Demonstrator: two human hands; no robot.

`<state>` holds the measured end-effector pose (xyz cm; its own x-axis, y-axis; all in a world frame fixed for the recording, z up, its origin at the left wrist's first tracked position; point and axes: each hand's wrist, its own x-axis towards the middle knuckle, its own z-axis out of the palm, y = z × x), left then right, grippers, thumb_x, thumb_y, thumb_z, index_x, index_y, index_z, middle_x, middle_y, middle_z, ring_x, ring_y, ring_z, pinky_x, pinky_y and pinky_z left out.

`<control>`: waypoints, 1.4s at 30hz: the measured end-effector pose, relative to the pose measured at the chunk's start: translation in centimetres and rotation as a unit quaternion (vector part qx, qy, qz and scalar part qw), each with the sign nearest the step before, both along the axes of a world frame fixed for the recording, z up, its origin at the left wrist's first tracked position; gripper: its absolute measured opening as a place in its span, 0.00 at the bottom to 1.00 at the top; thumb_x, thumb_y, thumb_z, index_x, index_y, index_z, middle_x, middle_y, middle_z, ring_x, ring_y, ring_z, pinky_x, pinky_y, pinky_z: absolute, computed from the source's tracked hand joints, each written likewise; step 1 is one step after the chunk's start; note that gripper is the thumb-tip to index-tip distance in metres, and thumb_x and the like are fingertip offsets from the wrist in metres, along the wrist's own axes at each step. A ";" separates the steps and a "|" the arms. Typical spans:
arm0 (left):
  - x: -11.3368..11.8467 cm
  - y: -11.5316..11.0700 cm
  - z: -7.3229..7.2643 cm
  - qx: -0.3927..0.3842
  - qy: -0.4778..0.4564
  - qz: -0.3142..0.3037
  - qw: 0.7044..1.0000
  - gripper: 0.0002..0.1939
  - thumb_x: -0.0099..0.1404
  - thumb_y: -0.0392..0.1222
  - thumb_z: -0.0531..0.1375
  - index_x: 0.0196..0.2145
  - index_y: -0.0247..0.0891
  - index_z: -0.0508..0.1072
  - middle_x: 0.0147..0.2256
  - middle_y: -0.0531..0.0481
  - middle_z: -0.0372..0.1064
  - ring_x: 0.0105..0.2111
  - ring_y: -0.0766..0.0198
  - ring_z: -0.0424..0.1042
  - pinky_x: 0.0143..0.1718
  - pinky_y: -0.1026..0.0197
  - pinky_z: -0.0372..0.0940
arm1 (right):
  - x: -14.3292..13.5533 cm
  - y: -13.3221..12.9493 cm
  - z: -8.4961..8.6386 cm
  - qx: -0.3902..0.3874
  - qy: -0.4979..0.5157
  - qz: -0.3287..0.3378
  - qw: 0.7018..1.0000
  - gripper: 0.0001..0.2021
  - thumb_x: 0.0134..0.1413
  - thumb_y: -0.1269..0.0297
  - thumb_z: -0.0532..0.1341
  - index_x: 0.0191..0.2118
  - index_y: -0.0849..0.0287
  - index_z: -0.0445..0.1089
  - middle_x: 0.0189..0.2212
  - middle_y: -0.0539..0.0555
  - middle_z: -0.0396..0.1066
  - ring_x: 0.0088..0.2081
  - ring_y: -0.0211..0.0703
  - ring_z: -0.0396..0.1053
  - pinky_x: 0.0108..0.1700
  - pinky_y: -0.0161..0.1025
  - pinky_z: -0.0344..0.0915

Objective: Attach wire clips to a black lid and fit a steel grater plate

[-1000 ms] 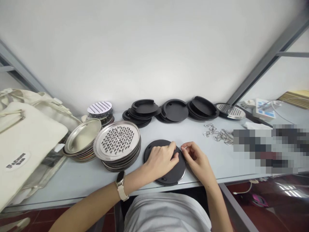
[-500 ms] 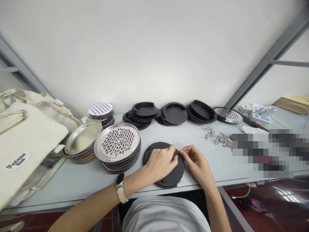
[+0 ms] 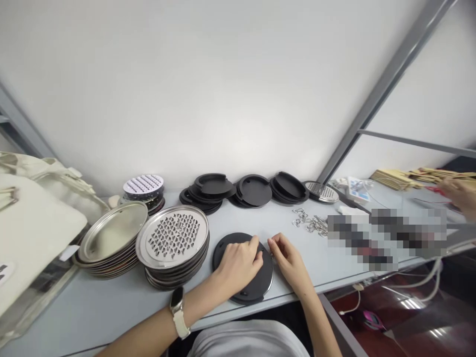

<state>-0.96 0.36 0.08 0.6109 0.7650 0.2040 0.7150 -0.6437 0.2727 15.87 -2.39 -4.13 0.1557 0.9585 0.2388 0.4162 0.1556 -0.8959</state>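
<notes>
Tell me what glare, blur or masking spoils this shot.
Head view: streaks of glare on the dark red floor, and a soft bright patch on the wall; head view, right edge: the co-worker's hand looks blurred; head view, right side: pixelated patches mask part of the table; head view, centre: left hand and right hand fairly clear.

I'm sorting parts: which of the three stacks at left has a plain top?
The leftmost stack, beside the bag; its top is smooth, the others' are patterned.

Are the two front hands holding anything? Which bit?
The left hand lies on the black disc, toward its right edge; I can't tell if it grips. The right hand is beside that edge; any hold is unclear.
</notes>
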 end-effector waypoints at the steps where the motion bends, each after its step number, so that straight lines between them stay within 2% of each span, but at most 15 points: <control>1: 0.0 0.0 0.0 0.001 0.003 -0.001 1.000 0.07 0.67 0.42 0.50 0.40 0.39 0.64 0.31 0.50 0.73 0.30 0.56 0.74 0.29 0.60 0.63 | 0.0 0.0 0.0 -0.002 -0.004 0.002 1.000 0.14 0.63 0.54 0.52 0.29 0.57 0.58 0.23 0.46 0.56 0.26 0.37 0.55 0.29 0.33 0.55; 12: 0.0 0.1 -0.2 -0.015 0.003 -0.012 1.000 0.09 0.67 0.42 0.50 0.43 0.39 0.64 0.35 0.47 0.73 0.34 0.56 0.74 0.34 0.59 0.65 | -0.8 0.9 0.9 0.015 -0.033 0.040 0.999 0.15 0.63 0.54 0.52 0.29 0.58 0.60 0.23 0.46 0.57 0.27 0.38 0.57 0.31 0.32 0.56; 17: -0.1 0.0 0.0 -0.014 0.005 -0.014 1.000 0.08 0.67 0.41 0.50 0.43 0.39 0.64 0.35 0.48 0.73 0.34 0.56 0.74 0.34 0.59 0.65 | -0.8 0.5 0.9 0.014 -0.032 0.034 0.999 0.14 0.62 0.53 0.53 0.35 0.58 0.66 0.22 0.46 0.58 0.26 0.38 0.57 0.30 0.33 0.57; 21: -0.1 0.1 -0.1 -0.014 0.003 -0.021 1.000 0.08 0.67 0.42 0.50 0.43 0.39 0.64 0.36 0.48 0.73 0.35 0.55 0.74 0.34 0.58 0.65 | -0.8 0.4 0.7 0.016 -0.027 0.013 0.999 0.13 0.61 0.53 0.55 0.39 0.58 0.66 0.22 0.46 0.58 0.25 0.38 0.58 0.29 0.32 0.57; 25: 0.0 0.1 -0.3 -0.012 0.003 -0.017 1.000 0.07 0.67 0.41 0.51 0.42 0.39 0.64 0.36 0.49 0.73 0.34 0.56 0.74 0.34 0.59 0.64 | -0.9 0.3 1.1 0.019 -0.031 0.021 0.999 0.12 0.61 0.55 0.55 0.36 0.58 0.67 0.22 0.46 0.62 0.25 0.38 0.60 0.29 0.32 0.58; 31: 0.1 0.1 -0.2 -0.008 0.008 -0.010 1.000 0.07 0.67 0.42 0.51 0.41 0.40 0.64 0.34 0.51 0.73 0.33 0.57 0.74 0.32 0.60 0.63 | -1.1 -0.1 1.4 0.031 -0.040 0.031 0.998 0.12 0.64 0.58 0.51 0.33 0.58 0.64 0.25 0.48 0.65 0.27 0.38 0.62 0.32 0.33 0.59; 37: 0.0 0.2 -0.1 -0.007 0.003 -0.015 1.000 0.06 0.67 0.41 0.51 0.41 0.40 0.64 0.33 0.51 0.73 0.32 0.57 0.74 0.31 0.61 0.62 | -0.8 -0.3 0.7 0.037 -0.058 0.037 0.997 0.08 0.63 0.60 0.51 0.40 0.57 0.62 0.24 0.46 0.62 0.26 0.39 0.61 0.31 0.34 0.59; 42: 0.1 0.1 0.0 -0.003 0.002 -0.017 1.000 0.06 0.67 0.42 0.51 0.40 0.40 0.64 0.31 0.52 0.72 0.30 0.57 0.73 0.30 0.60 0.61 | -0.7 -0.6 0.9 0.024 -0.059 0.051 0.997 0.07 0.63 0.63 0.50 0.42 0.56 0.61 0.25 0.46 0.60 0.27 0.39 0.60 0.32 0.34 0.59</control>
<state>-0.89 0.43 0.08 0.6373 0.7447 0.1982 0.6935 -0.6664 0.2737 15.16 -2.96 -3.20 0.0269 0.9547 0.2964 0.4980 0.2443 -0.8320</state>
